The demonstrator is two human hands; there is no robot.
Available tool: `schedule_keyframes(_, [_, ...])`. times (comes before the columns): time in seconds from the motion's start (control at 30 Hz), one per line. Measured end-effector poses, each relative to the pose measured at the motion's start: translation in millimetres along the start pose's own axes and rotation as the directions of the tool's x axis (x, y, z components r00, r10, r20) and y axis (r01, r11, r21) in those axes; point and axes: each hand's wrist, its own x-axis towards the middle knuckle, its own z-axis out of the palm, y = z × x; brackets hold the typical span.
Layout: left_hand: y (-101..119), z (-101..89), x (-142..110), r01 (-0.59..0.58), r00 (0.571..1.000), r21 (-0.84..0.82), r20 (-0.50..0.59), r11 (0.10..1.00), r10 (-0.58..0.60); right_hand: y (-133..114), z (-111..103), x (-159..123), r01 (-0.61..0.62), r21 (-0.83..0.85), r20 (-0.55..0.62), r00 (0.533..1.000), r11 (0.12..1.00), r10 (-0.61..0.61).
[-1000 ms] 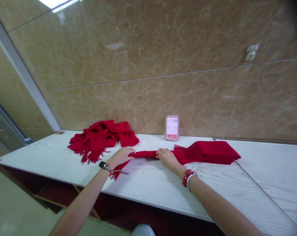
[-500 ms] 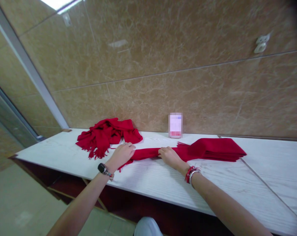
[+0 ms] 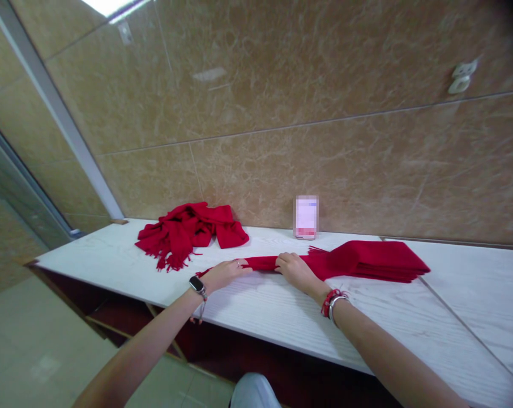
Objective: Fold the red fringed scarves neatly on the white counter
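Note:
A red scarf (image 3: 263, 263) lies in a narrow strip along the white counter, between my two hands. My left hand (image 3: 227, 274) is closed on its left stretch, with a little fringe showing beyond my wrist. Closed too, my right hand (image 3: 295, 271) grips the strip farther right, its fingers curled over the cloth. Just past my right hand sits a neat stack of folded red scarves (image 3: 386, 260), with fringe poking out at its left end. Whether the strip joins the stack I cannot tell. A loose heap of red scarves (image 3: 192, 229) lies at the left.
The white wood-grain counter (image 3: 464, 283) runs along a brown tiled wall (image 3: 324, 158). A blurred upright card or screen (image 3: 306, 218) leans against the wall. Dark shelves (image 3: 120, 317) are below the counter, and a white socket (image 3: 463, 76) is on the wall.
My left hand has slid to the right along the scarf, closer to my right hand. My right hand has stayed at nearly the same spot. The view has shifted slightly.

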Motion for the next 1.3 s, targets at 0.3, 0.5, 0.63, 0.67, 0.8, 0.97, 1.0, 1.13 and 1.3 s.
schedule_keyframes(0.3, [-2.1, 13.2, 6.7, 0.155, 0.988, 0.044, -0.013, 0.987, -0.154, -1.7, 0.7, 1.2, -0.007, -0.001, 0.037, 0.999, 1.0, 0.007])
schedule_keyframes(0.5, [-6.5, 10.6, 7.3, 0.108, 0.994, 0.112, -0.028, 0.988, -0.105, -3.0, -2.8, -0.8, 0.03, -0.013, 0.04, 0.999, 0.999, -0.029])
schedule_keyframes(0.63, [-5.4, 13.4, 4.5, 0.046, 0.999, 0.157, -0.004, 0.986, -0.046, -14.3, -5.2, 2.3, 0.086, -0.033, 0.035, 0.996, 0.996, -0.084])
schedule_keyframes(0.67, [-5.0, 14.1, 4.2, 0.055, 0.998, 0.159, -0.012, 0.986, -0.054, -18.4, -4.8, 4.4, 0.107, -0.041, 0.036, 0.994, 0.993, -0.106])
schedule_keyframes(0.8, [-6.9, 12.5, 0.3, 0.04, 0.999, 0.116, -0.02, 0.992, -0.038, -31.7, 1.1, 14.7, 0.126, -0.027, 0.03, 0.992, 0.992, -0.126])
schedule_keyframes(0.97, [-16.6, 4.8, -15.8, -0.025, 0.999, 0.092, 0.025, 0.995, 0.023, -30.1, 7.8, 18.3, 0.179, 0.017, 0.033, 0.983, 0.984, -0.18])
schedule_keyframes(1.0, [-18.5, 4.6, -19.2, -0.017, 0.999, 0.09, 0.032, 0.996, 0.014, -28.4, 8.4, 17.6, 0.195, 0.022, 0.035, 0.98, 0.981, -0.196])
schedule_keyframes(1.13, [-22.8, 9.0, -27.6, 0.035, 0.999, 0.105, 0.001, 0.994, -0.035, -25.3, 9.1, 14.4, 0.195, 0.056, 0.009, 0.981, 0.979, -0.196])
schedule_keyframes(1.3, [-16.8, 12.7, -28.6, 0.009, 0.999, 0.118, -0.049, 0.993, -0.003, -29.0, 7.2, 14.4, 0.153, 0.094, -0.002, 0.988, 0.984, -0.153])
